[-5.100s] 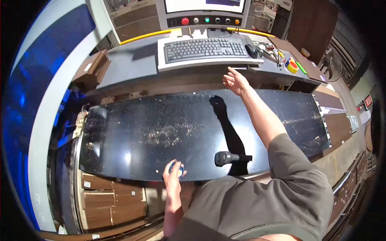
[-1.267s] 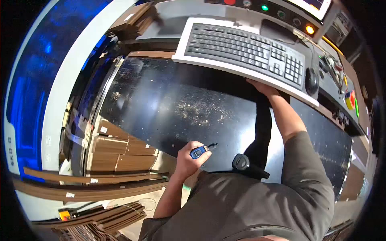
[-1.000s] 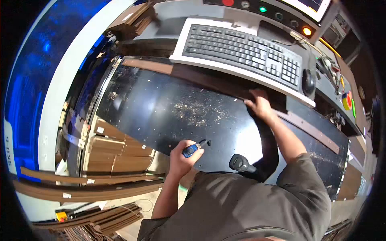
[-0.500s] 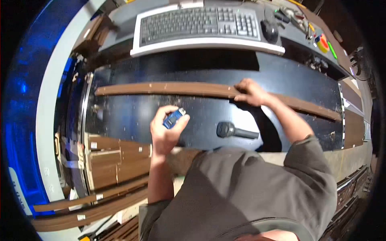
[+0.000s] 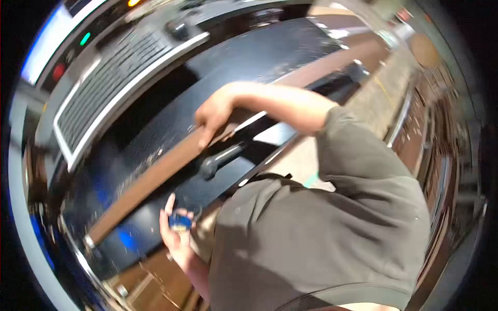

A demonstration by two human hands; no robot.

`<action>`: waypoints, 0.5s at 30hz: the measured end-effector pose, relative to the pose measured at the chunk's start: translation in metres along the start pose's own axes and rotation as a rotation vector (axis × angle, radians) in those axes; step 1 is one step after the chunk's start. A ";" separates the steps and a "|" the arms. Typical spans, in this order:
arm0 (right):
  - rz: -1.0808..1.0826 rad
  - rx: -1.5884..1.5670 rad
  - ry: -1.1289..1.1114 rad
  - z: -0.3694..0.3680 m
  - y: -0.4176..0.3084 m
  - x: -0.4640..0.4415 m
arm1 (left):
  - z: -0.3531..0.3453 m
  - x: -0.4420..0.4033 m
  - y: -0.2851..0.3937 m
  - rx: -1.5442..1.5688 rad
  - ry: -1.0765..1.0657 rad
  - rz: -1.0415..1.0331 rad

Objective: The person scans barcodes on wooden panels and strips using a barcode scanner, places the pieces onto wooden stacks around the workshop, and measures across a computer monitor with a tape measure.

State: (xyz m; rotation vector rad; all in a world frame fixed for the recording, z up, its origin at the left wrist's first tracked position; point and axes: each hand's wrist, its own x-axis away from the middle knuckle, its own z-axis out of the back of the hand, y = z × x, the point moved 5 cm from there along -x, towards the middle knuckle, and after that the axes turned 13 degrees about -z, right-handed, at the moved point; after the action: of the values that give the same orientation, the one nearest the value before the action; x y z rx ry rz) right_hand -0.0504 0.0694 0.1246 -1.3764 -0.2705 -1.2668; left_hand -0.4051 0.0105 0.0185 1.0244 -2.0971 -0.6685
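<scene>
A long brown strip lies slantwise over the black table, from the lower left towards the upper right. My right hand grips it near its middle, fingers bent over its edge. In my left hand, beside the table's near edge, is a small blue device, held with the index finger stretched out. Between the strip and my body lies a black handheld scanner. Motion blurs the view, so the device's details are unclear.
A keyboard sits on a white-edged tray beyond the table, with a mouse near it. A monitor and lit buttons are at the upper left. Brown boards are stacked below the near edge; more stand at the right.
The view has swung towards the right. My right hand, which came from under the keyboard tray, has brought the brown strip nearer to my body. The blue device stays in my left hand.
</scene>
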 end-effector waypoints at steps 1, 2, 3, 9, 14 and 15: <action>-0.045 0.021 0.035 -0.008 -0.005 0.005 | -0.002 -0.003 -0.004 0.068 -0.071 0.022; -0.032 -0.056 -0.044 -0.013 0.004 -0.011 | 0.002 -0.011 -0.005 0.086 -0.118 0.046; -0.025 -0.055 -0.011 -0.021 -0.007 0.004 | 0.000 -0.011 -0.005 0.082 -0.132 0.043; 0.014 0.144 0.153 -0.055 -0.020 0.027 | 0.019 -0.022 0.001 0.072 -0.030 0.011; -0.309 0.049 0.218 -0.091 0.004 0.056 | -0.005 0.000 -0.006 0.021 0.208 0.147; -0.264 0.123 0.207 -0.095 0.017 0.051 | -0.005 0.005 -0.017 0.057 0.098 0.129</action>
State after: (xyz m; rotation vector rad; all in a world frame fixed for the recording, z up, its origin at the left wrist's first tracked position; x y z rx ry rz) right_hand -0.0656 -0.0386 0.1282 -1.1198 -0.3887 -1.5725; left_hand -0.3957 -0.0041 0.0118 0.9244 -2.0869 -0.4873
